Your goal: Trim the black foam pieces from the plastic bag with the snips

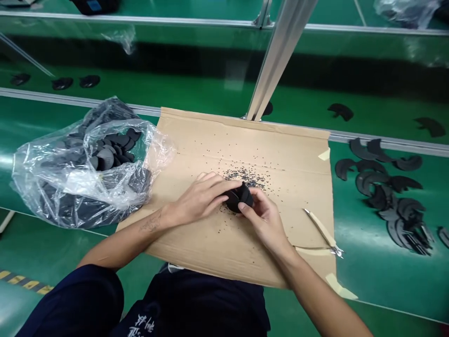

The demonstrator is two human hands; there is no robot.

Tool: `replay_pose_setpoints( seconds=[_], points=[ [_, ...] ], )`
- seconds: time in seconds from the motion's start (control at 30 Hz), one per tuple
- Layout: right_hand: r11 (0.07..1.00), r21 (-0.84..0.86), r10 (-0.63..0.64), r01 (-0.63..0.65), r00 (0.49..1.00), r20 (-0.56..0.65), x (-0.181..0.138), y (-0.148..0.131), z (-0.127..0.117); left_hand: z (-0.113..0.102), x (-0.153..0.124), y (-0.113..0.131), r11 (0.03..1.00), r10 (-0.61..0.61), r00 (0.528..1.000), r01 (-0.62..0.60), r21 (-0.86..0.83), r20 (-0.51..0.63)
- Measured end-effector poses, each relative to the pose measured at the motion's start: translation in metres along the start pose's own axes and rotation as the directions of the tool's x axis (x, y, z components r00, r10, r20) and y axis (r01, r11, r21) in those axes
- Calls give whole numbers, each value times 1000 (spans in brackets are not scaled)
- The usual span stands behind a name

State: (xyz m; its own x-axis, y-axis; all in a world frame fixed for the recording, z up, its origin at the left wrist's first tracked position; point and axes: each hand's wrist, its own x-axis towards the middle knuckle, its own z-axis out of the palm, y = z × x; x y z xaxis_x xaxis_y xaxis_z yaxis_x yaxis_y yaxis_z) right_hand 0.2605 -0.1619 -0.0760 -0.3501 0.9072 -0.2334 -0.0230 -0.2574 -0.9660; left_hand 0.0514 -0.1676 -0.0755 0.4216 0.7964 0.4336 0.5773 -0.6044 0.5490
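Both hands meet over the cardboard sheet (pixel 196 140) around a small stack of black curved plastic parts (pixel 239 199). My right hand (pixel 264 215) grips the parts from the right, thumb in front and fingers behind. From the left, my left hand (pixel 199 196) lays its index finger and thumb against them; its other fingers are bent beside. How many parts are between the hands I cannot make out. Scattered behind the hands are tiny black scraps (pixel 247 175). To the right lies a craft knife with a pale wrapped handle (pixel 321 227).
A clear plastic bag (pixel 45 164) full of black parts stands at the left. Several crescent-shaped black parts (pixel 380 187) are piled on the green bench (pixel 368 276) at the right. A metal post (pixel 277 61) rises behind the cardboard. Tape (pixel 340 286) holds its right corner.
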Motion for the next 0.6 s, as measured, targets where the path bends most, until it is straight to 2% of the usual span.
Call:
replay_pose_setpoints(
  seconds=[0.07, 0.13, 0.23, 0.3, 0.37, 0.47, 0.53, 0.6],
  points=[
    [1000, 12, 1, 0, 999, -51, 1, 0, -1, -7, 1, 2, 1000, -20, 999, 20, 0, -26],
    [998, 56, 28, -24, 996, -84, 2, 1, 0, -11, 1, 4, 980, -124, 986, 105, -168, -110],
    [993, 91, 81, -76, 996, -43, 2, 1, 2, -8, 1, 5, 808, -348, 924, 210, -551, -159],
    [991, 85, 101, -101, 995, -2, 1, 0, 5, -2, 0, 5, 717, -409, 899, 211, -664, -156],
    [990, 81, 109, -111, 994, 26, 0, -1, 6, 5, -1, 6, 755, -404, 900, 229, -614, -162],
    [990, 83, 106, -110, 993, 50, -2, -1, 8, 11, -2, 8, 881, -370, 910, 280, -382, -188],
    [993, 64, 99, -103, 994, 52, -2, -1, 8, 12, -3, 8, 908, -364, 910, 300, -292, -198],
    [995, 40, 87, -89, 995, 51, -2, -1, 8, 13, -4, 8, 917, -350, 915, 291, -272, -201]
  ],
)
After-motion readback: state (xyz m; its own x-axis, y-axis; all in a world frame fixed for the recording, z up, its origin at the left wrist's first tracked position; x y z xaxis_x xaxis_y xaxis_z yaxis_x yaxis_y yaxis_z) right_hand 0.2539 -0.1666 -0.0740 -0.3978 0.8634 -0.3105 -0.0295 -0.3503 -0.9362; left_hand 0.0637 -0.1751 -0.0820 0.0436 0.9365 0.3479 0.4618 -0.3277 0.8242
